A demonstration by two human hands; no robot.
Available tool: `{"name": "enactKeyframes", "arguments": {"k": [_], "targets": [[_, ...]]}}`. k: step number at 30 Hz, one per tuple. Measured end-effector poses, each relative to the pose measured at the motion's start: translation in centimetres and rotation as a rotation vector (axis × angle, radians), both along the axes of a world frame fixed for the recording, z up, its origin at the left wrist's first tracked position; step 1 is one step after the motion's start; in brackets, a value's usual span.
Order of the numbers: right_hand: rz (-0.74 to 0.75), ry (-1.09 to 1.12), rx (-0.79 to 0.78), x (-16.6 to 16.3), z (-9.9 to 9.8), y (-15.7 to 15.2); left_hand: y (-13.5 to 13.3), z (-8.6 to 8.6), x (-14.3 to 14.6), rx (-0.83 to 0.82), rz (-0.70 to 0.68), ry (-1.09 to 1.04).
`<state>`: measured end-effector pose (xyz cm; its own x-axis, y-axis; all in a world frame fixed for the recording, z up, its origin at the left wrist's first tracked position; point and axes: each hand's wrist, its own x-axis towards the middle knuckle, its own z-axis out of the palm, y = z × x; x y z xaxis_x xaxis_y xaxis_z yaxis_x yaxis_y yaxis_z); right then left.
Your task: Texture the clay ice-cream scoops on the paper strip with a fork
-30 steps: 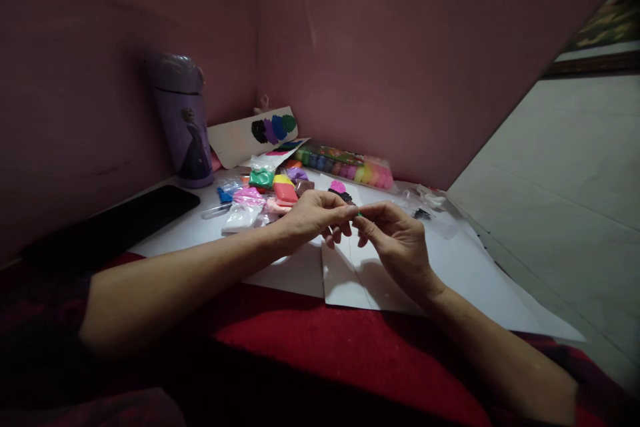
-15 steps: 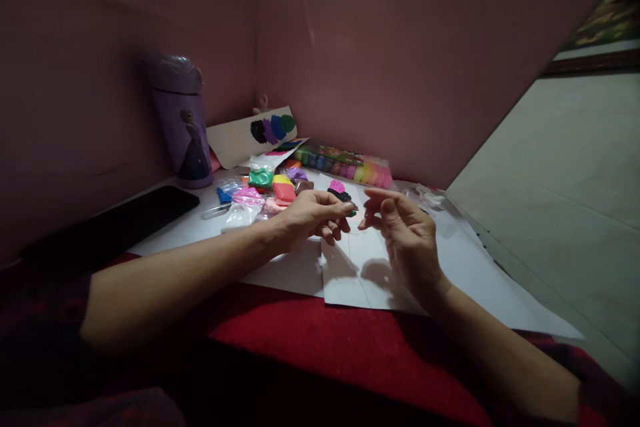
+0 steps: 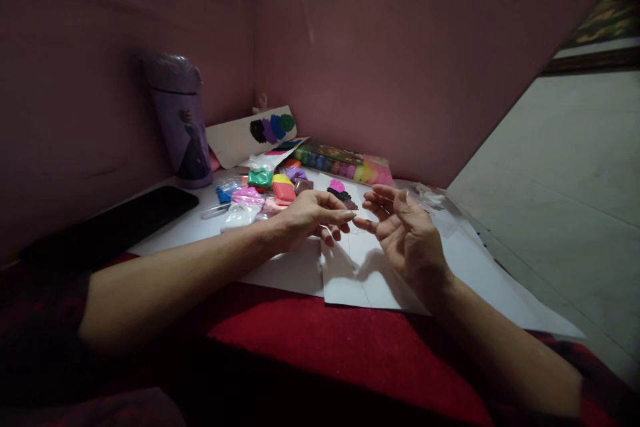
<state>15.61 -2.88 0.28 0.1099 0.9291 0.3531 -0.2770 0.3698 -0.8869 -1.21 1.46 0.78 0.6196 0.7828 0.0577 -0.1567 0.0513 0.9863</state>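
My left hand (image 3: 310, 217) hovers over a white card (image 3: 350, 277), thumb and forefinger pinched on a tiny green bit of clay (image 3: 355, 214). Just to its right is my right hand (image 3: 407, 233), palm turned toward the left hand, fingers loosely spread and holding nothing. Its fingertips almost meet the left hand's pinch. At the far end of the card sit a pink clay blob (image 3: 337, 185) and a black clay blob (image 3: 341, 195).
Several small clay packets (image 3: 265, 188) lie behind my left hand. A long tray of coloured clay (image 3: 345, 163) and a card with colour patches (image 3: 253, 135) lean on the pink wall. A purple bottle (image 3: 180, 120) and a black phone (image 3: 125, 220) stand left. Red cloth (image 3: 325, 340) covers the near edge.
My right hand let go of the pinch it shared with the left hand, drew back to the right and opened. The left hand kept the green bit and barely moved.
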Motion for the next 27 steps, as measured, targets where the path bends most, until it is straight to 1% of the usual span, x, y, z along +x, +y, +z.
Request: {"name": "enactKeyframes", "arguments": {"k": [5, 12, 18, 24, 27], "targets": [[0.012, -0.024, 0.008, 0.17, -0.15, 0.07, 0.09, -0.14, 0.07, 0.022, -0.004, -0.001], [0.014, -0.032, 0.008, 0.17, -0.11, 0.07, 0.07, 0.12, 0.09, 0.021, 0.024, 0.012], [0.005, 0.031, -0.015, 0.05, 0.16, 0.01, 0.18, -0.01, 0.1, 0.023, 0.013, 0.004], [0.028, -0.032, 0.009, 0.2, 0.09, 0.06, 0.25, -0.16, 0.09, 0.043, 0.005, -0.002], [0.035, -0.023, 0.005, 0.2, 0.15, 0.05, 0.33, -0.25, 0.08, 0.073, 0.005, 0.006]]}}
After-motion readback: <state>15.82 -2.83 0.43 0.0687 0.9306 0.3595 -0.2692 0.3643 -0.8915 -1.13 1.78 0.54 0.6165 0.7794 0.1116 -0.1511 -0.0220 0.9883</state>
